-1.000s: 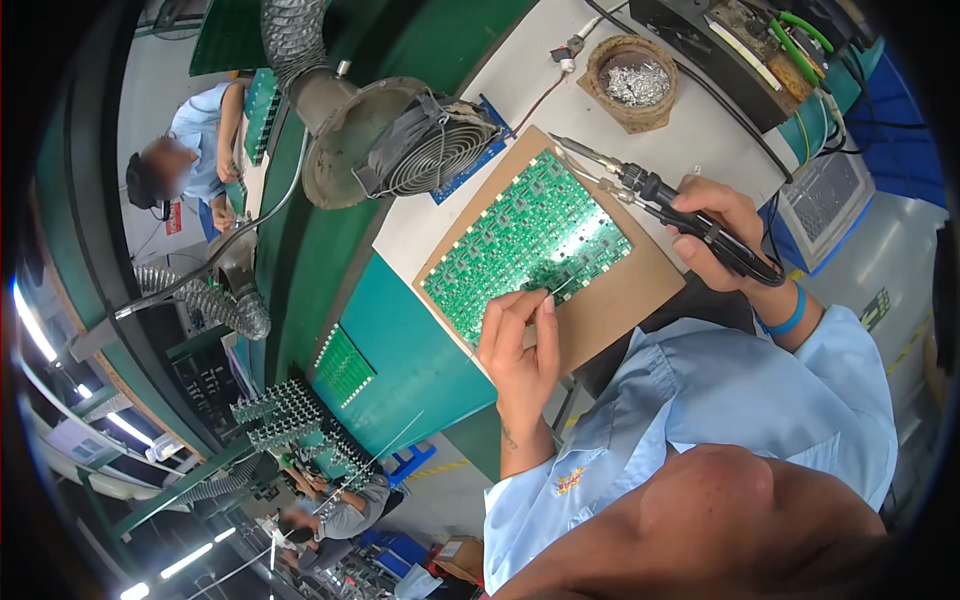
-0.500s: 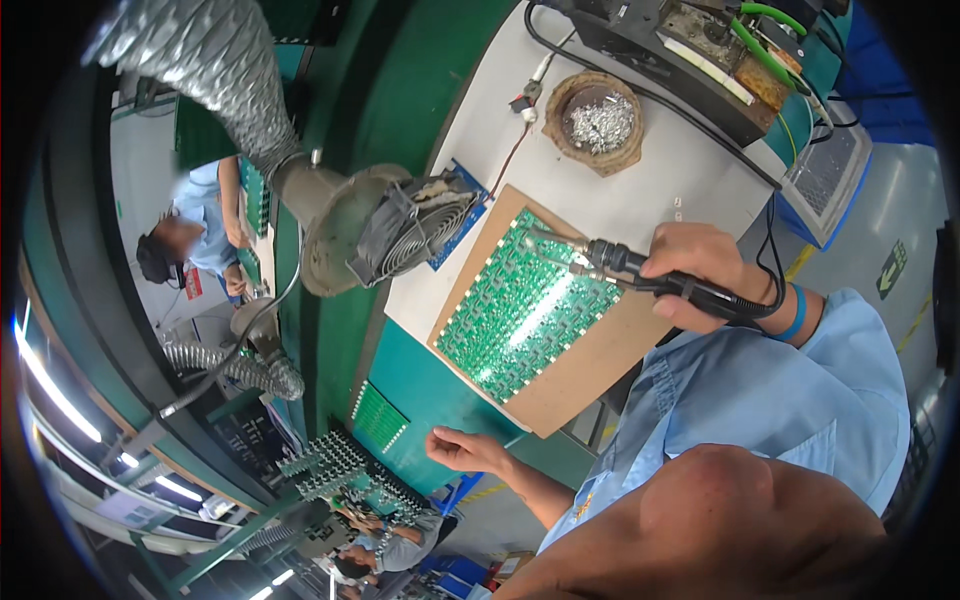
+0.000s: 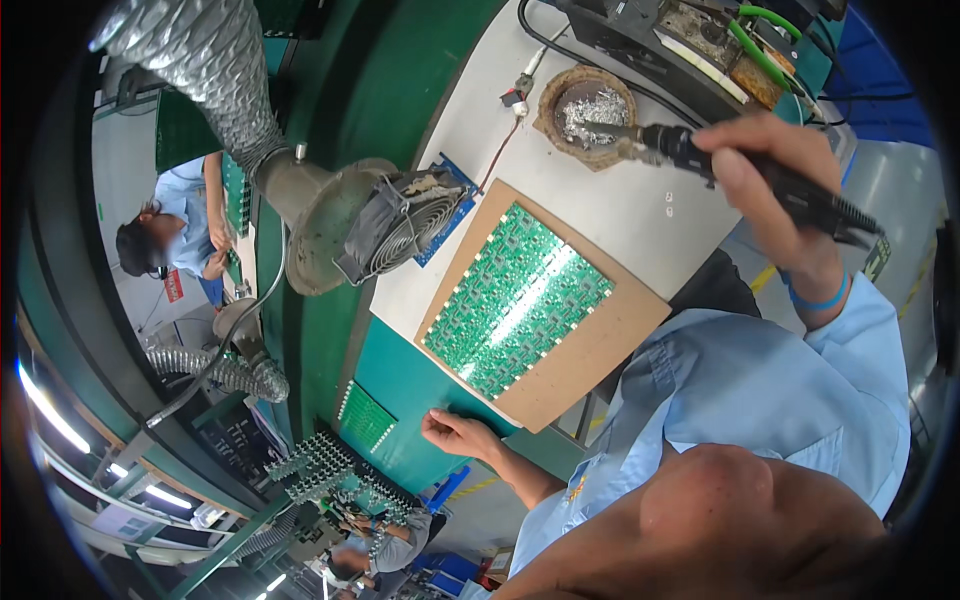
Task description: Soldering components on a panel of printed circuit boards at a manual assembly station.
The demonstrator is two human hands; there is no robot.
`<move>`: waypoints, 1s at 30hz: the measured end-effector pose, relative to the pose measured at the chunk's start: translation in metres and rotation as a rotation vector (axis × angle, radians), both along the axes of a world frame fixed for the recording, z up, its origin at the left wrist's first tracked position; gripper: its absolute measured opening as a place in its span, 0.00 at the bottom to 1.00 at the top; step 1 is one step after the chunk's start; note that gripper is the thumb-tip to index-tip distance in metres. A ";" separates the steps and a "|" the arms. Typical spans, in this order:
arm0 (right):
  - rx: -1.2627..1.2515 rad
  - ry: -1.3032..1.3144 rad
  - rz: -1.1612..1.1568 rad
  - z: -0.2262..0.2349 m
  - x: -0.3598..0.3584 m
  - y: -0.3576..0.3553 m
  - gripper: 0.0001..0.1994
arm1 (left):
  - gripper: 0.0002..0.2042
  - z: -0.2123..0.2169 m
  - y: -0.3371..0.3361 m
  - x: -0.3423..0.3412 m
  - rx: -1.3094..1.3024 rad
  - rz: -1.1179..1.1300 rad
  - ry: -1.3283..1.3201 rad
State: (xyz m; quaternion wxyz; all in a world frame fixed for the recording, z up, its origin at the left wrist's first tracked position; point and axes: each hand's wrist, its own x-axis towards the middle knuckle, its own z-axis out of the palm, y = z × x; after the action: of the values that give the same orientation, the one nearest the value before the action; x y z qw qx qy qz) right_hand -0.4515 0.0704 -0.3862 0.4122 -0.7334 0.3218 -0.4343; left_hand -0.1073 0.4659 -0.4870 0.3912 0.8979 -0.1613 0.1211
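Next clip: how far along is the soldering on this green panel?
Done: the green circuit-board panel lies on its brown backing board; which joints are finished is too small to tell. In hand: the right hand holds the soldering iron with its tip in the cleaning bowl. Left hand rests off the panel.

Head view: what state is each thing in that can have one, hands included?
Soldering iron: gripped in the right hand, tip at the wire-wool bowl.
Wire-wool bowl: upright on the white bench, full of metal wool.
Circuit board panel: lying flat on a brown backing board, untouched.
Left hand: empty, fingers resting on the bench's green edge.
Extractor fan: tilted toward the panel; running or not, cannot tell.
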 end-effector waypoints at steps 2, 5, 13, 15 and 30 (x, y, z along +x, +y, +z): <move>-0.030 0.056 0.040 0.003 0.002 -0.012 0.11 | 0.13 0.002 -0.008 -0.004 0.015 -0.021 -0.016; -0.076 0.131 0.065 0.004 0.016 -0.021 0.10 | 0.12 0.006 -0.009 -0.008 0.017 -0.029 -0.006; -0.047 0.182 0.045 -0.008 0.040 -0.034 0.06 | 0.12 0.005 -0.003 -0.008 -0.034 -0.017 0.101; -0.047 0.200 0.037 -0.003 0.040 -0.033 0.07 | 0.12 0.003 -0.001 -0.006 -0.030 -0.031 0.072; 0.261 0.490 0.070 0.019 0.044 -0.054 0.17 | 0.13 0.008 -0.010 -0.006 0.002 -0.014 0.064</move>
State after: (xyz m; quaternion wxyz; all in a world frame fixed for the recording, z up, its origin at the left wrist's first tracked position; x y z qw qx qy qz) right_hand -0.4078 0.0162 -0.3670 0.4276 -0.7680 0.4396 -0.1845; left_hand -0.1128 0.4562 -0.4789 0.3963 0.9005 -0.1552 0.0892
